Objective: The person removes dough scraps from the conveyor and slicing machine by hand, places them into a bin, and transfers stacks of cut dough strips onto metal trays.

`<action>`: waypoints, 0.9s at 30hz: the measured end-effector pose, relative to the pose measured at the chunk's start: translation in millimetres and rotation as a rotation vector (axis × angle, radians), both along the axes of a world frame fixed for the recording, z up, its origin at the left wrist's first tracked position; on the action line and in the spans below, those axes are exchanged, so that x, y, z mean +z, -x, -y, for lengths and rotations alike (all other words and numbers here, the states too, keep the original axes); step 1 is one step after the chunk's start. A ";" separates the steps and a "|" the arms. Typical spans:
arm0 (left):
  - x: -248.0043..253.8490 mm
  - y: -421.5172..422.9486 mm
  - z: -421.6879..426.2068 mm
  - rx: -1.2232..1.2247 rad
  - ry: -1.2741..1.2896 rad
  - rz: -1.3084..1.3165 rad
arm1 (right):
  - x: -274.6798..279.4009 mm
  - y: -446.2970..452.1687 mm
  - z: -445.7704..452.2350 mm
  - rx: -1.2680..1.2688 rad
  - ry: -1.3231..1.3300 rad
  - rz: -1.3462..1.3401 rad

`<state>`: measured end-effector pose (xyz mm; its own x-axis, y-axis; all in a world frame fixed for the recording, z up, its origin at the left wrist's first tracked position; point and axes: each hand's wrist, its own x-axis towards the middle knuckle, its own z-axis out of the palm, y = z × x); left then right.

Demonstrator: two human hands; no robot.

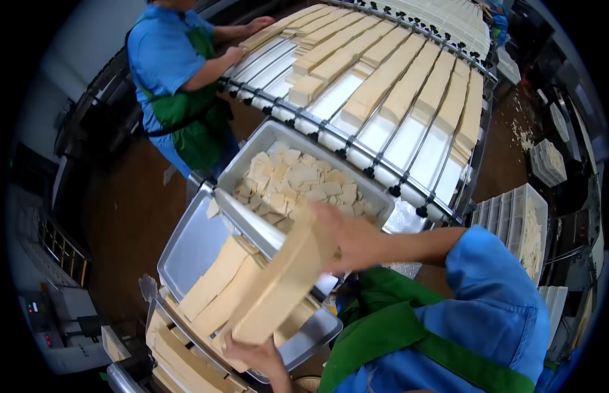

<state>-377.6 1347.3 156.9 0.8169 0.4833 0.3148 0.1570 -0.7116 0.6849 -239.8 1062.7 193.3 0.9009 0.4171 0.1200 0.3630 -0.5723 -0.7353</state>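
A long, thick stack of pale beige sheets [275, 288] is held slantwise above a grey tray. Under its lower end is my left hand [255, 357], fingers wrapped round the edge. My right hand [347, 239] grips the upper end, slightly blurred. More beige stacks [216, 281] lie in the grey tray [186, 229] beneath. Just beyond, a grey bin [379, 203] holds many broken beige pieces [301, 177].
A conveyor [396, 137] with lanes of beige stacks runs away at the top. A co-worker [170, 72] in blue and green stands at its left side, hands on a stack. White crates [507, 209] stand at right. More stacks [180, 354] lie bottom left.
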 end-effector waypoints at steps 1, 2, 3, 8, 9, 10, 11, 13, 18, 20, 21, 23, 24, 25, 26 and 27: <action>-1.2 -31.5 25.6 0.042 -0.090 0.035 | 7.0 -20.5 13.0 -0.136 -0.034 -0.013; 0.9 -60.1 50.2 0.064 -0.126 0.022 | -0.5 -46.2 28.0 -0.253 -0.057 0.091; 0.1 -89.5 74.0 0.057 -0.125 0.068 | -12.4 -74.1 42.9 -0.367 -0.080 0.198; 12.2 -216.0 177.7 0.078 -0.082 -0.014 | -20.9 -198.8 113.1 -0.728 -0.222 0.159; 8.8 -237.1 191.0 0.060 -0.136 -0.031 | -29.4 -225.0 126.7 -0.783 -0.184 0.192; 8.2 -258.6 205.4 0.060 -0.141 -0.023 | -36.7 -250.8 140.6 -0.839 -0.147 0.226; 7.8 -278.8 219.6 0.013 -0.152 -0.040 | -44.0 -275.7 155.1 -0.838 -0.156 0.229; 0.9 -324.9 248.4 -0.023 -0.184 -0.059 | -59.8 -333.3 188.8 -0.853 -0.133 0.042; -33.0 -385.8 256.9 -0.348 -0.091 -0.182 | -102.4 -402.5 244.6 -0.803 0.380 -0.268; -44.7 -396.4 257.2 -0.535 0.039 -0.195 | -105.4 -419.7 262.4 -0.785 0.370 -0.315; -47.0 -398.0 257.4 -0.528 0.031 -0.203 | -102.2 -424.4 269.0 -0.775 0.367 -0.359; -51.0 -399.1 256.1 -0.587 0.109 -0.198 | -99.0 -428.4 274.5 -0.720 0.350 -0.428; -51.3 -401.2 256.9 -0.613 0.160 -0.175 | -102.7 -430.2 274.2 -0.762 0.352 -0.425; -51.8 -404.7 259.1 -0.609 0.160 -0.178 | -105.0 -432.3 274.6 -0.804 0.359 -0.418; -52.4 -405.4 260.6 -0.606 0.168 -0.179 | -108.1 -432.9 273.9 -0.796 0.362 -0.422; -52.7 -405.6 262.7 -0.601 0.177 -0.180 | -113.0 -433.7 272.6 -0.859 0.422 -0.350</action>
